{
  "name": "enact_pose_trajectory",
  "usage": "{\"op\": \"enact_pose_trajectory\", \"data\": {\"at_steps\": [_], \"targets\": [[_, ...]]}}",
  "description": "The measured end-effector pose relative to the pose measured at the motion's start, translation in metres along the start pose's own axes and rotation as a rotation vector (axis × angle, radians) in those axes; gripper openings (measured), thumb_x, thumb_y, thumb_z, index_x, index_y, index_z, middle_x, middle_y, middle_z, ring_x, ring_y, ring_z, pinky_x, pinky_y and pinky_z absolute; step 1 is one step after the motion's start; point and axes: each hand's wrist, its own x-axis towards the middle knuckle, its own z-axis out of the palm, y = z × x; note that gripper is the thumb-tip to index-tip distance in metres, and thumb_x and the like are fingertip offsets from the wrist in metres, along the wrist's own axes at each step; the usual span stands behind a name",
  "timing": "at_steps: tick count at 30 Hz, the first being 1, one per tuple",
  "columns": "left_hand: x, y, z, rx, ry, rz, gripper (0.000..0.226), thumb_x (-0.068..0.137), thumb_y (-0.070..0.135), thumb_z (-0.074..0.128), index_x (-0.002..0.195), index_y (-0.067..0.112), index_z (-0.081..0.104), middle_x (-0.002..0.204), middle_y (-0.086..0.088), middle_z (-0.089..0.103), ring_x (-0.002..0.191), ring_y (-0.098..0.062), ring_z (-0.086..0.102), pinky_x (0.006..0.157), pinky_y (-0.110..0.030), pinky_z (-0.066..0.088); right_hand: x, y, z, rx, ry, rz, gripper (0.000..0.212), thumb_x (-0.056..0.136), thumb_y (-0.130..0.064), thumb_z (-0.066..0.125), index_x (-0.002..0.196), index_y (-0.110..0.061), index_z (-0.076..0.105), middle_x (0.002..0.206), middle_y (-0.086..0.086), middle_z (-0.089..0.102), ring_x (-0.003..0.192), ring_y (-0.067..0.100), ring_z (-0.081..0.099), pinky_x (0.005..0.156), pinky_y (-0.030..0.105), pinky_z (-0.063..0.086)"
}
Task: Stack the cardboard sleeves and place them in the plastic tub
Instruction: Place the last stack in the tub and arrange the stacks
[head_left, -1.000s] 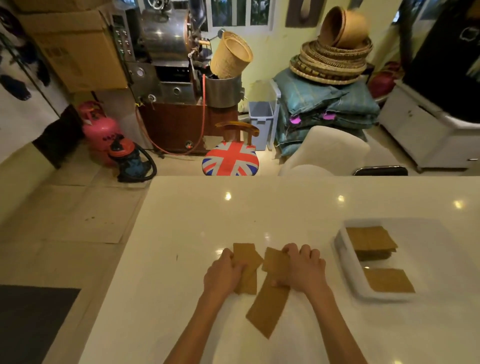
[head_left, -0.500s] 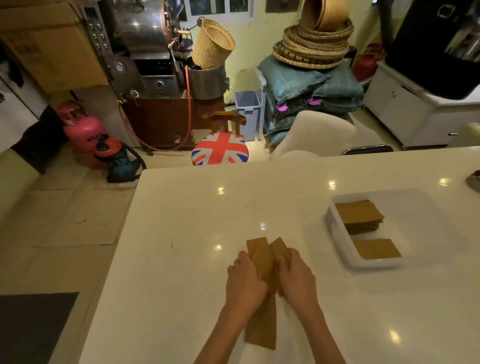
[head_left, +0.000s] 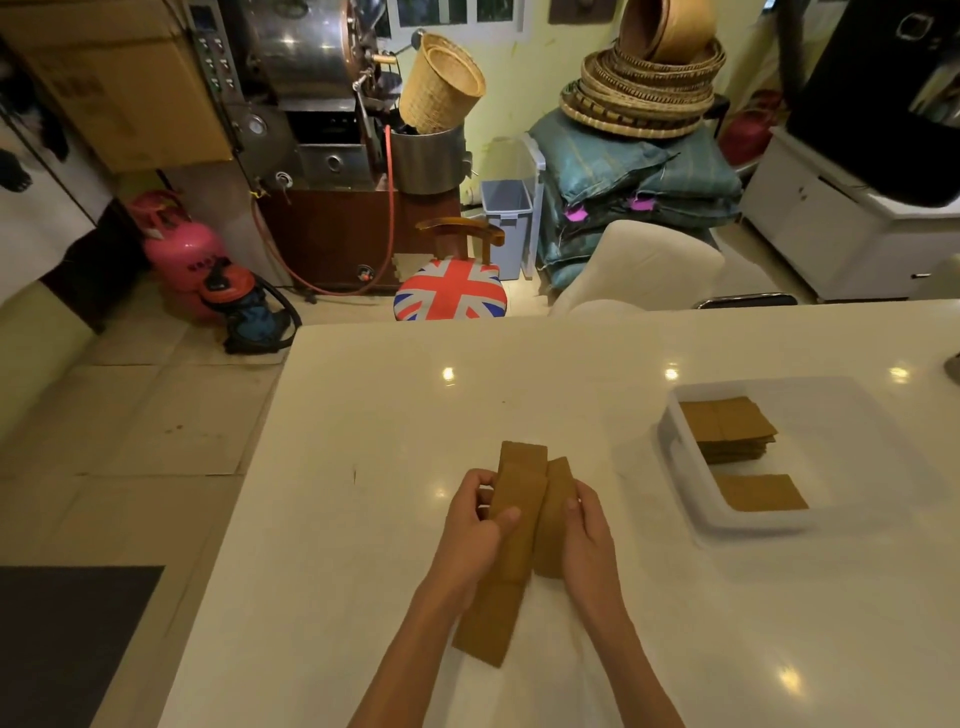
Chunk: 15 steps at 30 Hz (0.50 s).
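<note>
Brown flat cardboard sleeves (head_left: 522, 499) stand gathered between both hands over the white table (head_left: 363, 441). My left hand (head_left: 475, 535) grips the left sleeve, thumb across its face. My right hand (head_left: 584, 535) holds a second sleeve (head_left: 556, 499) pressed against it from the right. One more sleeve (head_left: 488, 623) lies flat on the table beneath my left wrist. The clear plastic tub (head_left: 675, 457) sits to the right and holds a stack of sleeves (head_left: 727, 428) at its far end and a single sleeve (head_left: 761, 491) at its near end.
The table's left edge drops to the tiled floor. Beyond the far edge stand a flag-patterned stool (head_left: 449, 293) and a white chair (head_left: 639, 270). A dark object (head_left: 953, 364) pokes in at the table's right edge.
The sleeves lay spread flat under both hands; now my hands have drawn them together and lifted them upright, side by side. The view has shifted left, with the tub farther right.
</note>
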Motion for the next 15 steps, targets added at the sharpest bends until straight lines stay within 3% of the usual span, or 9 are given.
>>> {"op": "enact_pose_trajectory", "data": {"at_steps": [4,8,12,15], "targets": [[0.003,0.008,-0.011,-0.05,0.0,0.002,0.021,0.096,0.019,0.063,0.111,0.032,0.053,0.114,-0.005,0.066,0.1,-0.028,0.068,0.084,-0.048,0.061,0.003,-0.002,-0.007,0.146,-0.017,0.023,0.02,0.105,-0.026,0.036,0.116,-0.034,0.05,0.105,-0.021,0.057,0.097,-0.004,0.054,0.075,0.014,0.041],[0.007,0.018,-0.029,-0.367,-0.003,0.121,0.029,0.093,0.013,0.066,0.119,0.022,0.054,0.113,-0.008,0.07,0.099,-0.03,0.071,0.08,-0.048,0.062,0.01,0.003,-0.011,0.226,0.016,0.061,0.019,0.103,-0.028,0.044,0.113,-0.026,0.059,0.109,-0.007,0.067,0.103,0.011,0.061,0.091,0.032,0.05],[0.006,0.008,-0.014,0.055,0.084,0.365,0.034,0.095,0.023,0.064,0.121,0.036,0.047,0.126,0.006,0.055,0.111,-0.014,0.061,0.087,-0.023,0.055,-0.009,-0.019,0.009,0.461,-0.21,0.101,0.033,0.103,-0.033,0.038,0.117,-0.021,0.064,0.113,0.007,0.071,0.106,0.026,0.067,0.092,0.041,0.054],[-0.002,0.002,0.001,0.054,0.036,0.447,0.037,0.095,0.018,0.062,0.118,0.041,0.044,0.123,0.013,0.056,0.11,-0.01,0.06,0.087,-0.023,0.055,-0.023,-0.035,0.015,0.633,-0.276,0.104,0.05,0.099,-0.049,0.03,0.121,-0.019,0.062,0.116,0.006,0.072,0.111,0.021,0.066,0.093,0.035,0.05]]}}
